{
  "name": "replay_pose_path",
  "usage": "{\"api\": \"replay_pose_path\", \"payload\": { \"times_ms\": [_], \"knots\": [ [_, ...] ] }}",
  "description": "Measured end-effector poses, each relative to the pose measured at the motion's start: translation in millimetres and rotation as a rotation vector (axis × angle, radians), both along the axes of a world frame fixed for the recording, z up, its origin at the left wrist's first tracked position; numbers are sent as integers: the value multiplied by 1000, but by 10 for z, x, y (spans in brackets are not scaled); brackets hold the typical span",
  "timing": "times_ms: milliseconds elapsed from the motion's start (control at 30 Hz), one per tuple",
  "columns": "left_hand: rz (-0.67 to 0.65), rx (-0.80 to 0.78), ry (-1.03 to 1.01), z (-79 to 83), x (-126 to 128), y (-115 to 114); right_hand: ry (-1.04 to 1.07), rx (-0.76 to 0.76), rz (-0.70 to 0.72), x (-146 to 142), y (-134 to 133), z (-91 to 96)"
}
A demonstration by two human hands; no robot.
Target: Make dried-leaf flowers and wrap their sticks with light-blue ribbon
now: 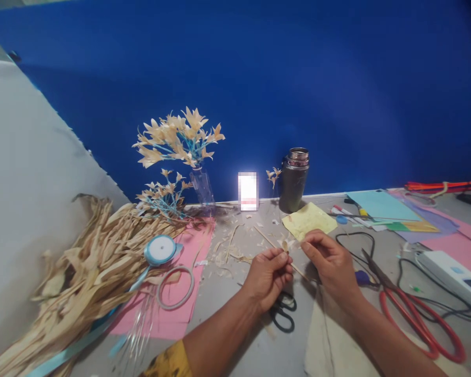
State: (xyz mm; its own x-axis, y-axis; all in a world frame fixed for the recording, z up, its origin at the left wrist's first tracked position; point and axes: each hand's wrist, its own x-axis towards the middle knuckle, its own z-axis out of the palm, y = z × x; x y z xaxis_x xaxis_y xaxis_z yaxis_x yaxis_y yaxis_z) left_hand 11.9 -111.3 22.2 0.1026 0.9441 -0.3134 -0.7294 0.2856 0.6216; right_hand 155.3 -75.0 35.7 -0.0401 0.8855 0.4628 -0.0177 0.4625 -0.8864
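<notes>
1. My left hand (269,275) is pinching a small husk piece (285,245) between thumb and fingers, low over the worktop (215,303).
2. My right hand (332,264) is hovering just beside it, fingertips drawn close together (whether they are gripping anything, I cannot tell).
3. I am judging the piece very light, dry, probably brittle; I am favouring its base for holding, since the thin tips are likely tearing easily.
4. It is showing pale straw-tan, petal-like, its finer detail blurring.

Husks (98,272) left of flask (293,183)
</notes>
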Motion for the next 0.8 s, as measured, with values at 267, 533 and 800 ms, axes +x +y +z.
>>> {"api": "replay_pose_path", "payload": {
  "times_ms": [267,533,800],
  "knots": [
    [-40,-5,-86,12,3,-20,-123,76,-16,-32,-19,-65],
    [-60,13,-79,-13,-5,-11,-169,121,-35,-27,-8,-118],
    [-47,2,-11,-31,-25,3,-220,209,-70,-40,-36,-68]
  ]
}}
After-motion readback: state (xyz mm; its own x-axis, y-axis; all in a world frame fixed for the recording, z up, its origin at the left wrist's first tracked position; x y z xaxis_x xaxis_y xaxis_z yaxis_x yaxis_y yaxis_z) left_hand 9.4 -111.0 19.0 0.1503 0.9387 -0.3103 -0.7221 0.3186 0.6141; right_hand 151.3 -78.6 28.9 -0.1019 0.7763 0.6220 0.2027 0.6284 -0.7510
